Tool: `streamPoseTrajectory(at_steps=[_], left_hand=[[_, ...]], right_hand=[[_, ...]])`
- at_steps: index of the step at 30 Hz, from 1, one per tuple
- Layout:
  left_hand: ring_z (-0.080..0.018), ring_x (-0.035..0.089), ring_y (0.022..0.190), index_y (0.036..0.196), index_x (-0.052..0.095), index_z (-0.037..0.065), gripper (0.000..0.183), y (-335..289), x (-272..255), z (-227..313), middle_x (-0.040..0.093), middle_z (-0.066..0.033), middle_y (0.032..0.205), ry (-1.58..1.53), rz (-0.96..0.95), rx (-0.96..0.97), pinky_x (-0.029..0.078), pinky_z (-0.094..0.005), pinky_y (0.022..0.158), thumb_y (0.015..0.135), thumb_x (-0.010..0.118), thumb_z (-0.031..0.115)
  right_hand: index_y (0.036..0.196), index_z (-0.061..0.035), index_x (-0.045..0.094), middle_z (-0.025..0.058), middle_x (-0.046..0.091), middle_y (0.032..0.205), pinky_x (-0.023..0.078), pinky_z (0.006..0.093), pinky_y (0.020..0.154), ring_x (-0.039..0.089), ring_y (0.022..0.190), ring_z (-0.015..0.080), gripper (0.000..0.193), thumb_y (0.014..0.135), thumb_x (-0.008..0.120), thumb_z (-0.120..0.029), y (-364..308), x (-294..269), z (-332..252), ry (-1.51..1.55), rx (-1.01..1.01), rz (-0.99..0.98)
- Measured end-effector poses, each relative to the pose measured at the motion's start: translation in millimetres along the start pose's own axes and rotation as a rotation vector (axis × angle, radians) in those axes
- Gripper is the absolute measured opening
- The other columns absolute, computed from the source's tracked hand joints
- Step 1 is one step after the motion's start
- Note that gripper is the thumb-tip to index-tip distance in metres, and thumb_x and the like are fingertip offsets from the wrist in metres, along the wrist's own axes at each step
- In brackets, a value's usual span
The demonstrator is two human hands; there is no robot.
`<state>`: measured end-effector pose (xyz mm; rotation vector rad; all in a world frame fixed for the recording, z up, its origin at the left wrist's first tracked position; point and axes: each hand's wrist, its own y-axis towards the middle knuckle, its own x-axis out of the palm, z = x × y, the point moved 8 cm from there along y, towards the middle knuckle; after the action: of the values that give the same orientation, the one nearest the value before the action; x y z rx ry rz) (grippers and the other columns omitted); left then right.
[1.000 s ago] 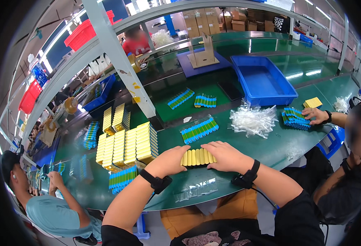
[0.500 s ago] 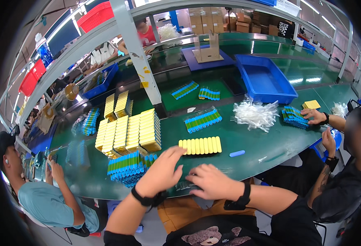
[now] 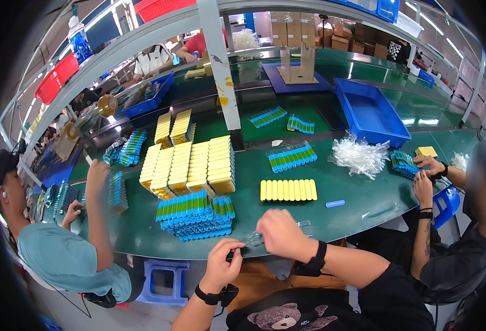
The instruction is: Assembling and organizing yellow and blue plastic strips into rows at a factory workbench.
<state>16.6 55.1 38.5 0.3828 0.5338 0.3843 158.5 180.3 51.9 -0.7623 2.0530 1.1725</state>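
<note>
At the table's near edge, a thin clear plastic sleeve [image 3: 252, 239] stretches between my hands. My left hand [image 3: 224, 266] pinches its left end between thumb and fingers. Closed over it to the right is my right hand [image 3: 280, 233], its fingertips partly hidden. Just beyond lies a flat row of yellow rounded sticks [image 3: 288, 190]. Left of that row, blue-and-green striped stick packs [image 3: 190, 215] are piled, with tall stacks of yellow stick rows [image 3: 188, 165] behind them. One loose blue stick [image 3: 335, 203] lies to the right.
A heap of clear plastic sleeves [image 3: 358, 156] and a blue tray [image 3: 372, 113] stand at the right. A metal post [image 3: 226, 83] rises behind the yellow stacks. Co-workers sit on both sides; the right one's hands [image 3: 426, 179] touch striped packs. A blue stool [image 3: 165, 281] stands below.
My hands came back from beside the yellow row and now hold a clear sleeve. The view shifted, so the table's contents appear further right. The left co-worker raised one hand.
</note>
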Motion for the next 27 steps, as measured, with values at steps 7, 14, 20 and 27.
streamPoseTrajectory(at_steps=[7,14,20,27], left_hand=[[-0.0233,0.07,0.089,0.105,0.075,0.0,0.019,5,-5,-3,0.073,-0.0139,0.102,-0.078,0.046,-0.022,0.056,-0.0318,0.082,0.092,0.066,-0.01],[-0.0233,0.07,0.091,0.104,0.074,0.0,0.02,8,-4,-18,0.072,-0.0145,0.103,-0.075,0.075,-0.006,0.056,-0.0312,0.082,0.092,0.064,-0.013],[-0.0252,0.069,0.088,0.101,0.072,-0.001,0.018,8,-5,-11,0.071,-0.0151,0.098,-0.096,0.084,0.006,0.055,-0.032,0.081,0.09,0.064,-0.013],[-0.0231,0.069,0.087,0.101,0.075,0.0,0.02,21,14,3,0.073,-0.014,0.101,-0.08,-0.016,-0.019,0.056,-0.0311,0.076,0.089,0.064,-0.012]], right_hand=[[0.121,-0.0058,0.075,0.0092,0.069,0.104,0.052,0.0468,0.095,0.064,0.107,0.0306,0.027,0.1,0.077,-0.024,3,-36,-22,0.097,0.087,-0.019],[0.093,-0.0128,0.081,0.0029,0.068,0.098,0.052,0.0427,0.093,0.064,0.103,0.026,0.004,0.091,0.078,-0.014,-9,-21,2,0.02,0.059,0.15],[0.115,0.005,0.067,0.0095,0.066,0.116,0.052,0.0288,0.094,0.064,0.105,0.0177,0.014,0.112,0.062,-0.008,-77,-297,72,0.38,0.082,1.222],[0.099,-0.0094,0.08,0.0093,0.071,0.099,0.052,0.0436,0.086,0.066,0.1,0.0316,0.007,0.093,0.08,-0.008,15,-281,147,-0.745,0.013,0.688]])
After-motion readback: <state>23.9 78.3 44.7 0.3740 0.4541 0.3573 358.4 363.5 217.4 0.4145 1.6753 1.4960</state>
